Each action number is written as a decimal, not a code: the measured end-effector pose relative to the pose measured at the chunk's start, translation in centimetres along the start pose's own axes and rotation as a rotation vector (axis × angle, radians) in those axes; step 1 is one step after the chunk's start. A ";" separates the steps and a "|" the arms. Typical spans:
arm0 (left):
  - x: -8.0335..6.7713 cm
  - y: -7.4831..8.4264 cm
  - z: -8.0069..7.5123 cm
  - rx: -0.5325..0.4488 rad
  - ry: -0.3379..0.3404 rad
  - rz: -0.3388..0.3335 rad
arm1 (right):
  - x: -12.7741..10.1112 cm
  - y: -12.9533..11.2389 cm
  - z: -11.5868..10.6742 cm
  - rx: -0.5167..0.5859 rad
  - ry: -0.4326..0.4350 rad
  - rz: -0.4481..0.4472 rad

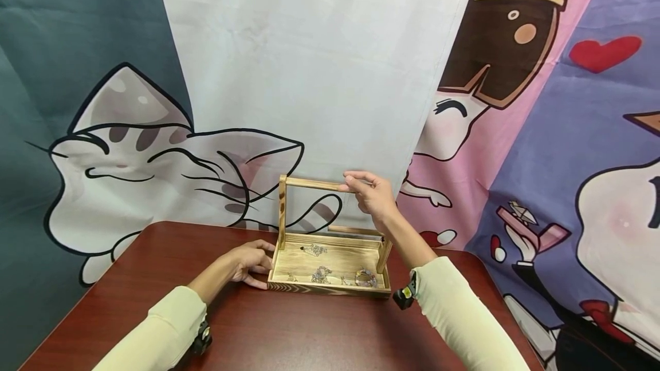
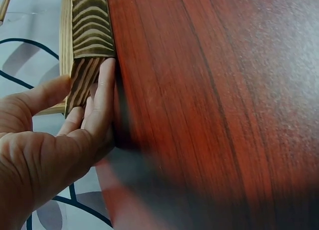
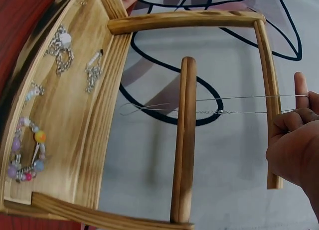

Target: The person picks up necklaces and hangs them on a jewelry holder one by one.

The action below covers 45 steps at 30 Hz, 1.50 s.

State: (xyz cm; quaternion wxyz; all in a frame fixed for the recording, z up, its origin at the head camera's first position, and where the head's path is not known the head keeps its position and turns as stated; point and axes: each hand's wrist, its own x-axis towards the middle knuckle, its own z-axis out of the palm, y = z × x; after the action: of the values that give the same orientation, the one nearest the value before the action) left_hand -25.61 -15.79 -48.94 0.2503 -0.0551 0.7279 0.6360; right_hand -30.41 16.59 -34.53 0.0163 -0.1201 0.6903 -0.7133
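On the table stands a wooden jewelry stand, a shallow tray with two posts and a top crossbar. My left hand grips the tray's left end; in the left wrist view its thumb and fingers span that end. My right hand is up at the crossbar's right end. It pinches a thin silver chain necklace, which passes over the crossbar and hangs down past the lower bar. In the tray lie a pastel beaded bracelet and several silver chain pieces.
The dark red wooden table extends in front and to both sides of the stand. A cloth backdrop with cartoon cats hangs right behind the table's back edge. Dark wrist cameras are strapped near both cuffs.
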 end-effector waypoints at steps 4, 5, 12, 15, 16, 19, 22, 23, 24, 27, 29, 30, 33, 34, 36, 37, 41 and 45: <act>0.1 0.1 -0.1 0.001 0.000 0.003 | 0.2 0.1 0.8 0.001 -0.004 -0.004; 0.1 0.1 -0.1 0.000 0.001 0.003 | 0.3 0.2 1.0 0.004 -0.006 -0.004; 0.0 0.1 0.0 0.000 0.000 0.006 | 0.3 0.6 2.3 0.011 -0.040 -0.009; 0.0 0.0 0.0 -0.001 0.004 0.004 | 0.3 0.9 2.8 0.019 -0.052 -0.010; 0.0 0.0 0.0 -0.001 0.006 0.005 | 0.3 1.0 3.0 0.022 -0.055 -0.011; 0.0 -0.1 0.0 0.004 0.009 0.007 | 0.5 1.2 3.6 0.023 -0.065 -0.012; 0.0 -0.1 -0.1 0.009 0.012 0.009 | 0.5 1.5 4.1 0.015 -0.080 -0.016; 0.0 -0.2 -0.1 0.009 0.011 0.011 | 0.5 1.5 4.3 0.014 -0.085 -0.016; 0.0 -0.2 -0.1 0.009 0.010 0.012 | 0.5 1.6 4.5 0.012 -0.089 -0.017; 0.1 -0.3 -0.1 0.006 0.003 0.015 | 0.4 1.7 5.0 0.018 -0.093 -0.014; 0.1 -0.3 -0.1 0.003 0.002 0.017 | 0.3 1.7 5.3 0.018 -0.092 -0.007; 0.1 -0.3 -0.1 0.003 0.003 0.018 | 0.3 1.7 5.5 0.015 -0.090 -0.004; 0.1 -0.4 0.0 0.003 0.008 0.018 | 0.3 1.8 6.0 -0.001 -0.081 0.000; 0.1 -0.4 0.0 0.002 0.009 0.018 | 0.4 1.9 6.2 -0.017 -0.077 -0.004; 0.1 -0.4 0.0 0.001 0.008 0.018 | 0.4 2.0 6.5 -0.057 -0.069 -0.015; 0.1 -0.4 0.0 -0.001 0.007 0.018 | 0.4 2.1 6.7 -0.075 -0.066 -0.024; 0.0 -0.3 0.0 -0.003 0.005 0.014 | 0.5 2.3 7.3 -0.116 -0.073 -0.049; 0.0 -0.3 0.0 0.000 0.009 0.013 | 0.7 2.6 8.2 -0.068 -0.109 -0.035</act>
State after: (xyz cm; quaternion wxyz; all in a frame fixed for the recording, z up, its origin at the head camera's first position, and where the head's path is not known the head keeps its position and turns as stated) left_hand -25.50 -15.87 -49.17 0.2430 -0.0533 0.7293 0.6373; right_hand -29.85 8.31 -36.82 0.0373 -0.1716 0.7101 -0.6818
